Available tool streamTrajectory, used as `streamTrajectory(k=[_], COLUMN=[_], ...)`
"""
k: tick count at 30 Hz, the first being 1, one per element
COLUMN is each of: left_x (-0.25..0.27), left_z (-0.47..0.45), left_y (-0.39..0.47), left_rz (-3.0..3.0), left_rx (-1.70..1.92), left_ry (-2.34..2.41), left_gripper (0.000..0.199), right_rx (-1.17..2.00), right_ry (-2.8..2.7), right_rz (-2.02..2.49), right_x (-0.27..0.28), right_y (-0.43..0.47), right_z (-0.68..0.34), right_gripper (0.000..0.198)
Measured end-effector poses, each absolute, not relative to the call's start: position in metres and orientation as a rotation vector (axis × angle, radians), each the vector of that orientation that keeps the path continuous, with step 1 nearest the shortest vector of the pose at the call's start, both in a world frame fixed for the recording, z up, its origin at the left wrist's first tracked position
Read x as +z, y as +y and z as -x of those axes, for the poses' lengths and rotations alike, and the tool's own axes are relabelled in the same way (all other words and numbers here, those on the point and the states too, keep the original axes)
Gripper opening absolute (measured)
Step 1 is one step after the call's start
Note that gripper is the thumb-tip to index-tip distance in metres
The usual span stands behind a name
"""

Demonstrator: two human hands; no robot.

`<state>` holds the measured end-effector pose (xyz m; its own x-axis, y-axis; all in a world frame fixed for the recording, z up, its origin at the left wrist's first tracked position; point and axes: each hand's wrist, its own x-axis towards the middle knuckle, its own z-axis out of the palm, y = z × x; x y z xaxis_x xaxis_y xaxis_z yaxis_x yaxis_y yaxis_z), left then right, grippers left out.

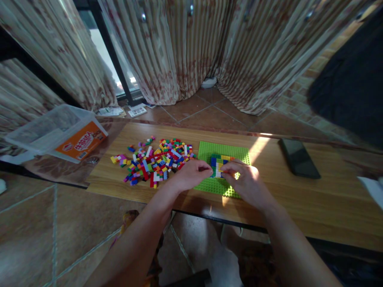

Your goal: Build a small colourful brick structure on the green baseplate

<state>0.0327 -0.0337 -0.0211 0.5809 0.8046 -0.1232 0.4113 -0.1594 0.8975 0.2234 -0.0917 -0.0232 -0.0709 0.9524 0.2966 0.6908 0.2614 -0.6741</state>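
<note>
A flat green studded baseplate (206, 148) lies on the wooden table. Near its middle sits a low build of toy bricks (220, 162) in blue, white, yellow, green and orange. At the build's left edge my left hand (196, 173) is closed in a pinch, and whatever its fingertips hold is too small to make out. From the right my right hand (242, 177) reaches over the build with fingers pressed together at its front right part. Those fingertips hide any piece between them. Left of the baseplate spreads a pile of loose coloured bricks (163, 159).
A clear plastic box (60, 127) with an orange label stands at the far left. On the table's right side lies a black phone (299, 157), with white paper (372, 189) beyond it. The wooden table (269, 191) has a dark front edge; striped curtains (191, 52) hang behind.
</note>
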Motion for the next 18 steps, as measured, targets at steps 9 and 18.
streamTrajectory(k=[9, 18], left_x=[-0.0207, -0.0212], left_z=[-0.0329, -0.0335], left_y=[-0.0338, -0.033], left_rz=[-1.81, -1.816], left_rx=[0.458, 0.459], left_ry=[1.009, 0.996], left_gripper=[0.02, 0.02], right_rx=[0.464, 0.557], right_ry=[-1.797, -1.718], right_rz=[1.543, 1.587], right_x=[-0.0256, -0.0299], right_y=[-0.0905, -0.0894], right_z=[-0.2222, -0.2217], right_gripper=[0.009, 0.007])
